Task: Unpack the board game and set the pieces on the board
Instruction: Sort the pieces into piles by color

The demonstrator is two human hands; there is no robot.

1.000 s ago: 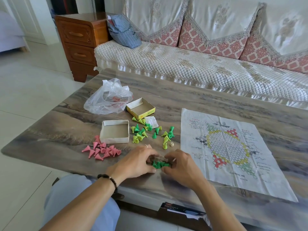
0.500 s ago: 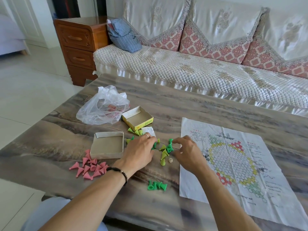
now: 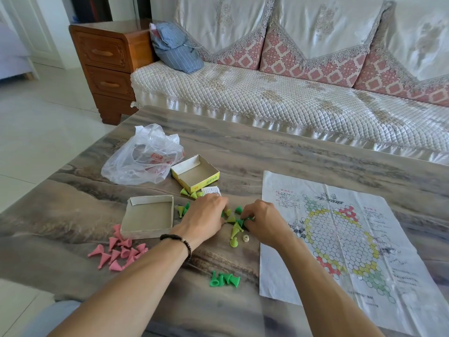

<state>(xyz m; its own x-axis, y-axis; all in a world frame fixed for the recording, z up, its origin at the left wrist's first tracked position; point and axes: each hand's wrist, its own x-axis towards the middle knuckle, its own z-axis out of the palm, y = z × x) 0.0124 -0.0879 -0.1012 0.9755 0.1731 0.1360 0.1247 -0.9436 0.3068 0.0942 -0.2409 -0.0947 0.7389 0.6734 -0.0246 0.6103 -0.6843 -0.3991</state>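
Observation:
The paper board (image 3: 340, 242) with its hexagon grid lies flat on the right of the table. A scatter of light and dark green cone pieces (image 3: 234, 229) lies left of it, with a small die (image 3: 246, 238) beside them. My right hand (image 3: 263, 223) is in this scatter, its fingertips pinching dark green cones. My left hand (image 3: 206, 215) is curled over the same scatter, with its fingertips hidden. A bunch of dark green cones (image 3: 224, 279) lies nearer to me. Pink cones (image 3: 119, 251) are heaped at the left.
An open grey box tray (image 3: 148, 216) sits by the pink cones, with the yellow box lid (image 3: 195, 172) and a paper slip (image 3: 211, 190) behind it. A crumpled plastic bag (image 3: 143, 159) lies at the back left. A sofa (image 3: 291, 105) runs behind the table.
Both hands let go of the bunch of dark green cones near the table's front edge. They then moved forward into the scatter of green pieces, where the right hand closed on some.

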